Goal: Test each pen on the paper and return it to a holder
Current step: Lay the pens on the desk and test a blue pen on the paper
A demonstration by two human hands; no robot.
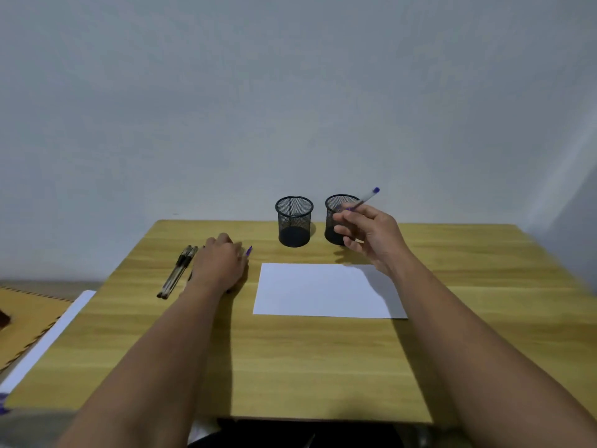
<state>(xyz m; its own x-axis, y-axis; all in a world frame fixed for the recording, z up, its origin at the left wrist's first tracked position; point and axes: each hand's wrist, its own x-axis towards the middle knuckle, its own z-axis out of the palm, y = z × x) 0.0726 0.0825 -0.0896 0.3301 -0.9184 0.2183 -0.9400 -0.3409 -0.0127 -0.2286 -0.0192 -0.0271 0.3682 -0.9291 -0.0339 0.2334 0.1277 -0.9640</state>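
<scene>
On the wooden bench (323, 367), a white sheet of paper (323, 291) lies at centre. At 12 o'clock from it stand two black mesh holders, the left holder (294, 221) and the right holder (337, 218), apart from each other. The right hand (368, 236) is raised before the right holder, fingers pinched on a blue-capped pen (363, 199) tilted toward 1 o'clock. At 9 o'clock from the paper, the left hand (221, 263) rests palm down over a purple-tipped pen (248, 250); whether it grips it is unclear. Two dark pens (177, 271) lie just beyond.
</scene>
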